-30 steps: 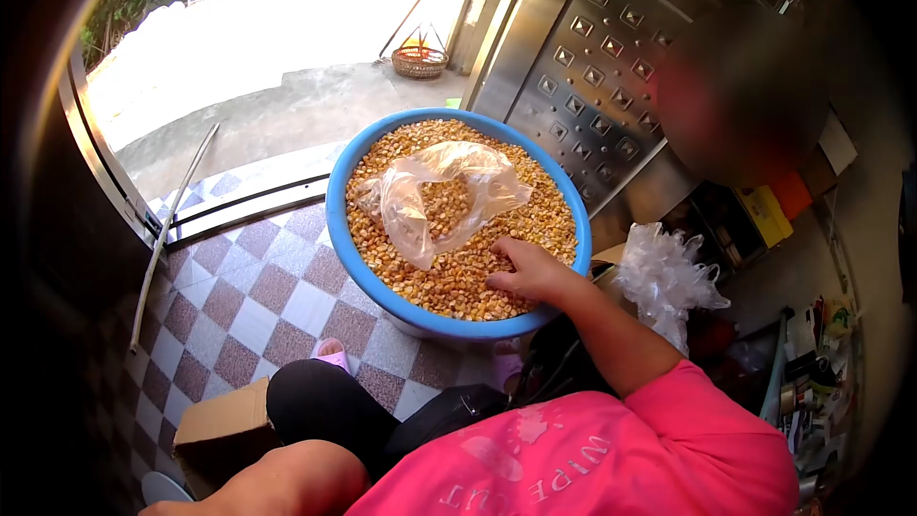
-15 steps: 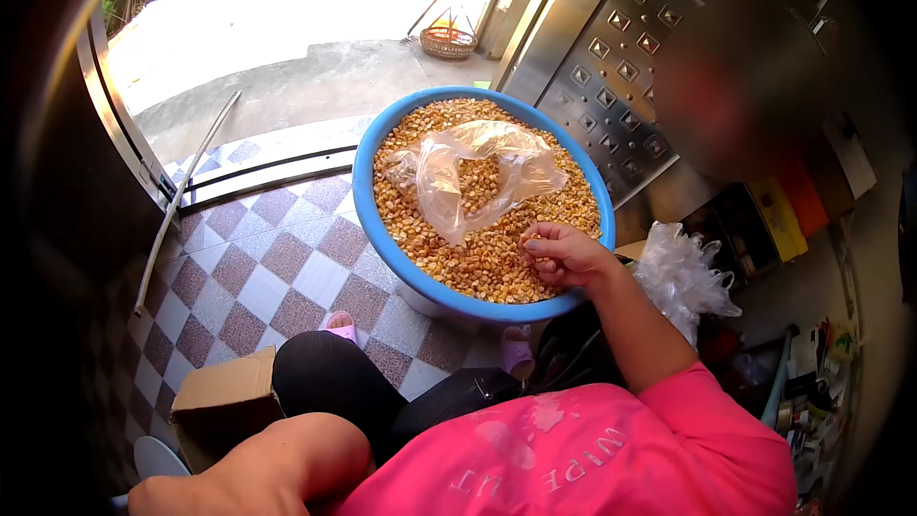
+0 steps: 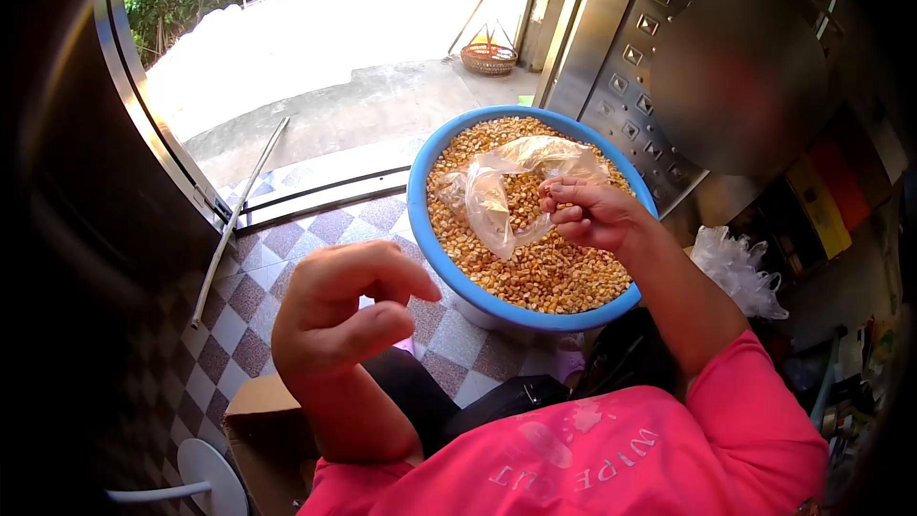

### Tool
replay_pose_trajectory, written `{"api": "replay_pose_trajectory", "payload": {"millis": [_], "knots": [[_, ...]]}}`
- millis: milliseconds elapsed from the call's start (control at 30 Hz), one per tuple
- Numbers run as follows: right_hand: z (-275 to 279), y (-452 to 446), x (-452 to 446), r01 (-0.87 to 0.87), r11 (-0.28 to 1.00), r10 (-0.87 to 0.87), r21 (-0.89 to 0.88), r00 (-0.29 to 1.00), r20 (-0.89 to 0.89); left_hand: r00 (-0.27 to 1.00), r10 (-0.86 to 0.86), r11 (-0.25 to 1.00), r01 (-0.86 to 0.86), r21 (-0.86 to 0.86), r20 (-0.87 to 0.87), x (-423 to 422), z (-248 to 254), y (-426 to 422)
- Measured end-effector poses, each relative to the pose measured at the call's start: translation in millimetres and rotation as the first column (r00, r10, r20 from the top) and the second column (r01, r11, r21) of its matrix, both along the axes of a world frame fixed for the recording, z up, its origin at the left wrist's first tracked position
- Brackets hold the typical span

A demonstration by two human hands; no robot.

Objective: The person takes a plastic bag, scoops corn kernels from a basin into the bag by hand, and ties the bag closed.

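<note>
A wide blue tub (image 3: 420, 220) full of dried yellow corn kernels (image 3: 535, 282) stands in front of me. On top of the corn lies a clear plastic bag (image 3: 492, 205), crumpled and spread out. My right hand (image 3: 597, 218) is above the corn at the bag's right side, thumb and fingers pinched together; whatever they hold is too small to make out. Left of the tub, my left hand (image 3: 349, 311) is raised in the air, fingers curved and thumb apart, with nothing in it.
An open cardboard box (image 3: 263, 397) sits at my lower left, beside a round white piece with a rod (image 3: 205, 478). A pale pole (image 3: 239, 220) leans by the doorway. A wicker basket (image 3: 488, 59) stands outside. White plastic bags (image 3: 735, 272) are right of the tub.
My left hand has risen into view from low at the left. My right hand has lifted off the corn toward the bag. The camera view has shifted.
</note>
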State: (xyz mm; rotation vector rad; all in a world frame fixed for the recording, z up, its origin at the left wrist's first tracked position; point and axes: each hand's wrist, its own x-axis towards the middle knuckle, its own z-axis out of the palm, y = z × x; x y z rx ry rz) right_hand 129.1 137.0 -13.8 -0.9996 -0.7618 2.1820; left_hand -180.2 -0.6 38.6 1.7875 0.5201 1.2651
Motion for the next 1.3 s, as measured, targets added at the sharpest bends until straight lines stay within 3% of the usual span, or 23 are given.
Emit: {"api": "replay_pose_trajectory", "payload": {"millis": [67,133,200,267,333,400,467,533,567,633,767,900,1100,1133,1200,1233,1300], "knots": [[-2,11,-8,-0.026,1.0,0.026,-0.004,0.999,-0.021,0.919,0.324,0.907,-0.369,-0.202,-0.225,28,-22,24],[-7,21,-17,0.042,0.999,-0.041,-0.032,0.998,0.039,0.782,0.502,0.819,-0.568,-0.088,-0.369,48,-48,53],[-12,31,-21,0.018,1.0,-0.017,-0.01,0.999,0.048,0.704,0.577,0.766,-0.643,-0.026,-0.415,68,-63,64],[-13,35,-32,0.092,0.993,-0.103,0.067,0.978,0.183,0.722,0.574,0.771,-0.636,-0.043,-0.387,79,-74,73],[-16,43,-36,0.055,0.991,-0.078,0.123,0.979,0.19,0.72,0.601,0.762,-0.647,-0.024,-0.348,85,-81,78],[-16,45,-44,0.144,0.959,-0.209,0.244,0.941,0.267,0.747,0.603,0.768,-0.639,-0.05,-0.28,84,-92,86],[-19,54,-43,0.167,0.958,-0.231,0.232,0.93,0.285,0.767,0.606,0.772,-0.631,-0.079,-0.212,80,-95,88],[-22,59,-42,0.221,0.936,-0.298,0.273,0.912,0.283,0.882,0.462,0.832,-0.394,-0.391,0.095,77,-88,85],[-23,62,-40,0.223,0.936,-0.299,0.272,0.912,0.28,0.876,0.448,0.845,-0.352,-0.403,0.175,77,-84,83],[-22,64,-37,0.089,0.899,-0.259,0.429,0.897,0.359,0.863,0.443,0.847,-0.314,-0.429,0.243,76,-83,82],[-7,52,-31,-0.102,0.827,-0.224,0.553,0.842,0.49,0.823,0.443,0.846,-0.253,-0.469,0.355,73,-81,83],[0,27,-21,-0.236,0.73,-0.085,0.641,0.9,0.428,0.809,0.438,0.845,-0.223,-0.486,0.392,73,-78,83],[12,-39,0,-0.516,0.658,0.151,0.549,0.804,0.575,0.807,0.435,0.838,-0.202,-0.506,0.399,78,-75,83],[10,-43,3,-0.603,0.614,0.092,0.51,0.696,0.712,0.811,0.433,0.837,-0.201,-0.508,0.392,79,-75,82],[-17,-38,17,-0.721,0.405,-0.2,0.563,0.531,0.824,0.827,0.434,0.838,-0.224,-0.498,0.358,81,-74,80],[-29,-35,22,-0.721,0.404,-0.202,0.563,0.531,0.823,0.839,0.436,0.838,-0.247,-0.487,0.325,81,-73,79],[-46,-34,28,-0.784,0.347,-0.376,0.515,0.387,0.842,0.848,0.432,0.84,-0.254,-0.479,0.308,83,-73,77]]}}
